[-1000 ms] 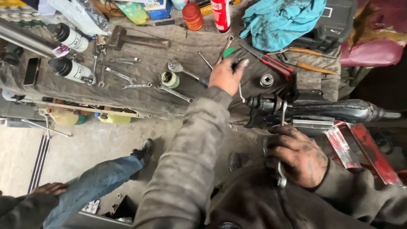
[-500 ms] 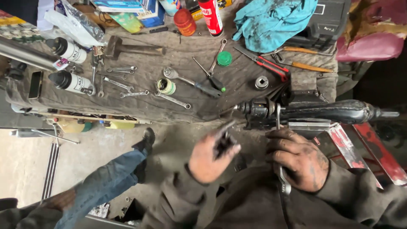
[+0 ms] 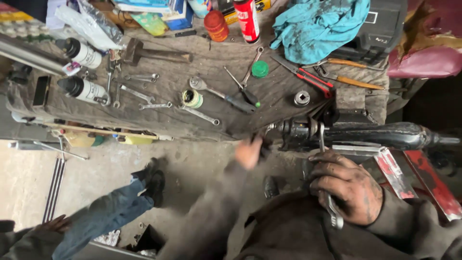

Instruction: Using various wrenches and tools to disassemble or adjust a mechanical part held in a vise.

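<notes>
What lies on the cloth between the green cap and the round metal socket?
In the head view, bare grey cloth lies between the green cap and the metal socket.

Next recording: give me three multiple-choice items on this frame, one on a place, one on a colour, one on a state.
1. Where does the small green round cap lie?
A. on the grey cloth among the tools
B. on the concrete floor
C. in the right hand

2. What colour is the crumpled rag at the top of the bench?
A. yellow
B. teal blue
C. white

3. What is the right hand doing?
A. resting open and flat
B. gripping a metal wrench
C. holding the hammer

Answers:
1. A: the small green round cap sits on the grey cloth.
2. B: the crumpled rag is teal blue.
3. B: the right hand is closed round the metal wrench, set against the dark metal shaft; the left hand is blurred.
</notes>
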